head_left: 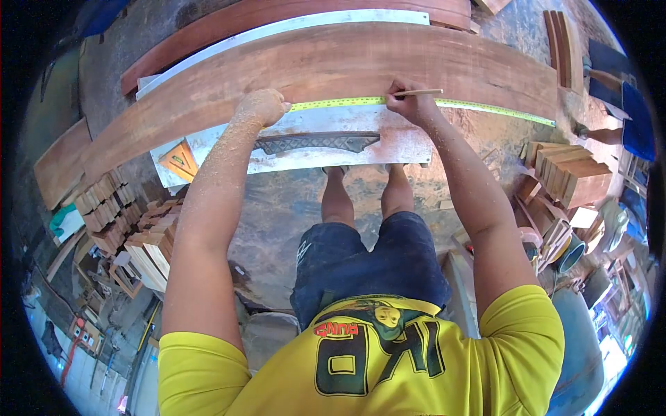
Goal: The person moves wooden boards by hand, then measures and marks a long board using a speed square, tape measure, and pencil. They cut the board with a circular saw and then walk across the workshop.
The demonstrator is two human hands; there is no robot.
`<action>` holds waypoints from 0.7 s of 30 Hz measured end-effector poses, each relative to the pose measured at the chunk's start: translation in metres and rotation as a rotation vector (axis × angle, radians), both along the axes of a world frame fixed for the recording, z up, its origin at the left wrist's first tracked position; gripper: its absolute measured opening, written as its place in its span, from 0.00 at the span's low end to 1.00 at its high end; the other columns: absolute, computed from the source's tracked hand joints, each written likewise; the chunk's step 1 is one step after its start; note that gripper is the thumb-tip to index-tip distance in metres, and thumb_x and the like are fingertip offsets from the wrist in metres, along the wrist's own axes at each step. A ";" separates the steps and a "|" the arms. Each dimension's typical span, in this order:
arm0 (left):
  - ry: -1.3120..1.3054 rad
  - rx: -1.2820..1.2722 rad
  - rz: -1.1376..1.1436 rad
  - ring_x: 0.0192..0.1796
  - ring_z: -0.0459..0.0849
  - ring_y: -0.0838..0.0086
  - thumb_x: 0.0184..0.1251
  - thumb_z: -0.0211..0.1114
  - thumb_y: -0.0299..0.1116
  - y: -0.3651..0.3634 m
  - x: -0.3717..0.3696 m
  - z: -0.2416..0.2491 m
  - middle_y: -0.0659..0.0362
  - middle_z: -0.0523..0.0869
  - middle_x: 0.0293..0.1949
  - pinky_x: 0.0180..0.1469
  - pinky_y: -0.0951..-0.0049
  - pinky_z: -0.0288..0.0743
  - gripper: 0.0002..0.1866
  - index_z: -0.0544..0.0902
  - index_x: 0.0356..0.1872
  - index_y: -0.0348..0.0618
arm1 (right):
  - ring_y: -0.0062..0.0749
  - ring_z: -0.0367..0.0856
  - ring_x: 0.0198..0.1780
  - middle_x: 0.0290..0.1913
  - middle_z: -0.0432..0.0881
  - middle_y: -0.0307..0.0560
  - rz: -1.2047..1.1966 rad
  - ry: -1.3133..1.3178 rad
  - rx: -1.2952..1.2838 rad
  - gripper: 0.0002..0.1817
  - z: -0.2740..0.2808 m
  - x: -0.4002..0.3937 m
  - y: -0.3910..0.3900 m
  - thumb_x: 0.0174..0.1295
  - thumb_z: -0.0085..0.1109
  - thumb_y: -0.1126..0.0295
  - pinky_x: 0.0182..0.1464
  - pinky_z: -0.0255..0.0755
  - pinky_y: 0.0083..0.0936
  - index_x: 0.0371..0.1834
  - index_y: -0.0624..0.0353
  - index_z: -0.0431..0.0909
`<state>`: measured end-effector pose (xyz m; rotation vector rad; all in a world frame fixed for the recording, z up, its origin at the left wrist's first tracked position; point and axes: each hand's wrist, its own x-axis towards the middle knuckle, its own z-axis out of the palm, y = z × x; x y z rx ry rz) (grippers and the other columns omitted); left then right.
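Observation:
A long reddish-brown wooden plank (485,69) lies across in front of me. Along its near edge runs a yellow tape measure (333,103), stretched from my left hand to the plank's right end. My left hand (262,107), dusted with sawdust, is closed around the tape's left part; its case is hidden. My right hand (411,104) rests on the plank's near edge over the tape, with a pencil (424,91) gripped in its fingers. Just nearer to me lies a dark, curved-edge strip (316,143) on a white board (277,163).
An orange triangular tool (179,161) sits at the white board's left. Another reddish plank (277,29) lies beyond. Stacked wood blocks (572,173) stand at right, more wood pieces (149,243) at left. A person in blue (635,121) is at the far right.

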<state>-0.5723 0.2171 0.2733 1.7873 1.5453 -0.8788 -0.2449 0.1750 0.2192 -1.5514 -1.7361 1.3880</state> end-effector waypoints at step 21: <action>0.021 0.024 -0.011 0.49 0.83 0.58 0.67 0.57 0.48 -0.002 -0.002 -0.004 0.50 0.86 0.45 0.53 0.56 0.74 0.19 0.86 0.43 0.45 | 0.28 0.79 0.28 0.27 0.82 0.49 0.014 -0.022 -0.004 0.08 -0.001 0.000 0.001 0.54 0.64 0.70 0.32 0.73 0.28 0.31 0.62 0.77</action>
